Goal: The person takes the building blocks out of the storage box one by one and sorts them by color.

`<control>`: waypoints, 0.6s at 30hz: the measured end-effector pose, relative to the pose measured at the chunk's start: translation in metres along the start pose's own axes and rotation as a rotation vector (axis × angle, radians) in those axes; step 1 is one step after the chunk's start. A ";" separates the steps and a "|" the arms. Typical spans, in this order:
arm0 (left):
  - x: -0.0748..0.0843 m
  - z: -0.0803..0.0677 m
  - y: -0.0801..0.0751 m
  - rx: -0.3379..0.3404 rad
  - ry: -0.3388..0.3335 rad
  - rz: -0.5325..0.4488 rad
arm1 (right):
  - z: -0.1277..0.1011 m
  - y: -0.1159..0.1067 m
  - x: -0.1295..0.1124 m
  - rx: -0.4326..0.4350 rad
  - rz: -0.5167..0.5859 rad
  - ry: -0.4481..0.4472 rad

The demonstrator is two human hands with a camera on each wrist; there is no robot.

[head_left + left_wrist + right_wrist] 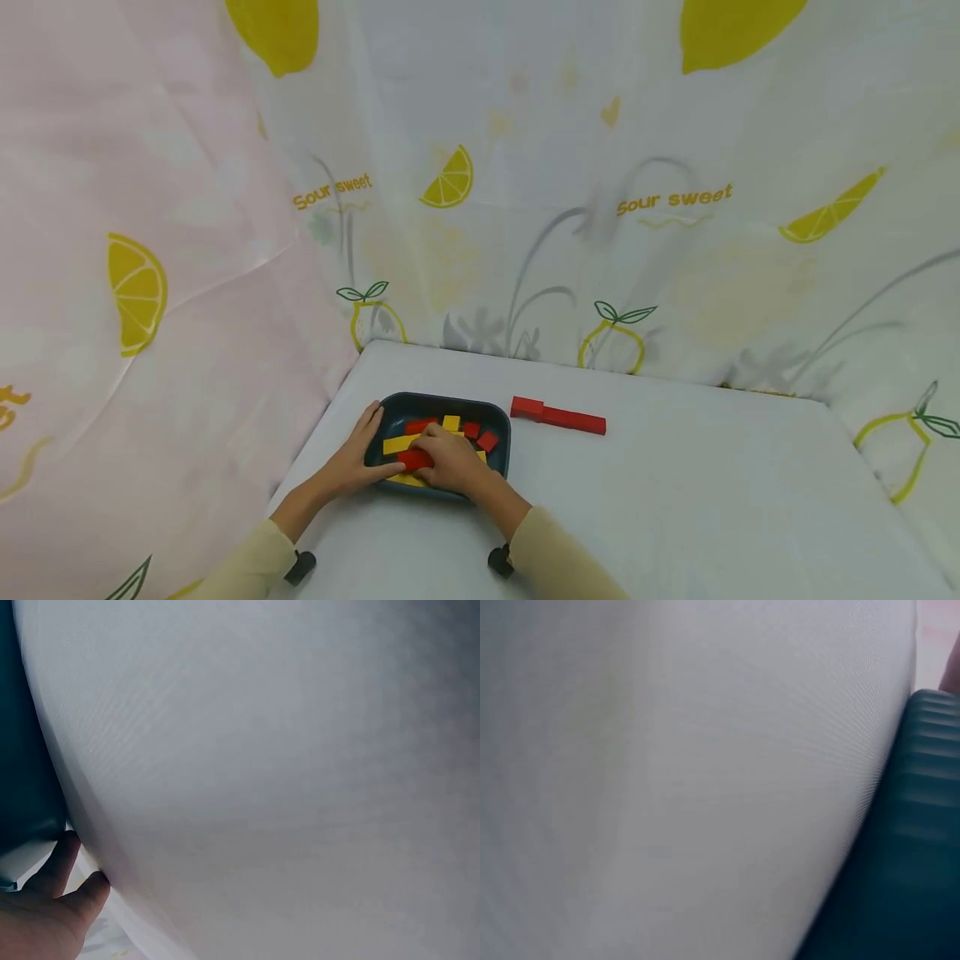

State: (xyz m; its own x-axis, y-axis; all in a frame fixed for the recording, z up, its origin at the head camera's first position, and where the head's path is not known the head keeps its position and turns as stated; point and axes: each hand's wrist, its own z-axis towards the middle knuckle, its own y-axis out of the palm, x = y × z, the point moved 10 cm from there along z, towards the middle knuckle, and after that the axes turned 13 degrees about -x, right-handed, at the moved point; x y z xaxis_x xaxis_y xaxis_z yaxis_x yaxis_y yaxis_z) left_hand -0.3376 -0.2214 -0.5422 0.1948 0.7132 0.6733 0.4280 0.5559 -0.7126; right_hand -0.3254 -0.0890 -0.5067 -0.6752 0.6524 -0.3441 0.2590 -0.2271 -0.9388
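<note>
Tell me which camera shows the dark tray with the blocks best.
The head view: the whole tray shows, blocks inside, both hands on it. The left wrist view catches only a dark edge; the right wrist view only its ribbed outer wall.

A dark blue-green tray (498,417), rectangular with rounded corners, lies flat near the table's (675,500) 9 o'clock edge. In it lie loose red and yellow blocks, flat and jumbled. One red block (415,459) sits toward the tray's 6 o'clock side, next to a long yellow block (399,444) at its 11 o'clock. Small red blocks (480,436) lie toward 3 o'clock.
</note>
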 end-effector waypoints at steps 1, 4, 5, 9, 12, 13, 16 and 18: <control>0.000 0.000 0.000 -0.009 -0.007 0.003 | 0.001 0.000 0.001 -0.005 0.004 -0.001; 0.001 0.000 0.000 -0.010 -0.011 -0.008 | 0.001 -0.001 0.005 -0.005 0.053 0.017; 0.002 0.000 0.000 -0.008 -0.007 -0.012 | 0.001 -0.002 0.008 -0.001 0.070 0.028; 0.006 0.001 0.000 0.005 0.012 -0.013 | -0.003 -0.008 0.017 0.019 0.140 0.061; 0.006 0.000 0.001 0.011 0.014 0.013 | -0.006 -0.011 0.018 0.012 0.168 0.063; 0.005 -0.001 0.000 0.016 0.014 0.022 | -0.008 -0.012 0.016 0.002 0.175 0.058; 0.004 -0.003 -0.003 0.041 0.013 0.074 | -0.014 -0.015 0.010 -0.025 0.187 0.033; 0.005 -0.004 -0.005 0.055 0.022 0.112 | -0.019 -0.019 0.007 -0.028 0.183 0.026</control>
State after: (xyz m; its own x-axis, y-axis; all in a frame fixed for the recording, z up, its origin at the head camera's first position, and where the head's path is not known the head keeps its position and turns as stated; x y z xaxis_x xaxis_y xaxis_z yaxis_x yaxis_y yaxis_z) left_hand -0.3351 -0.2226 -0.5348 0.2582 0.7628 0.5929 0.3533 0.4966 -0.7928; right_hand -0.3215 -0.0661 -0.4911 -0.5973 0.6207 -0.5079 0.3952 -0.3232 -0.8598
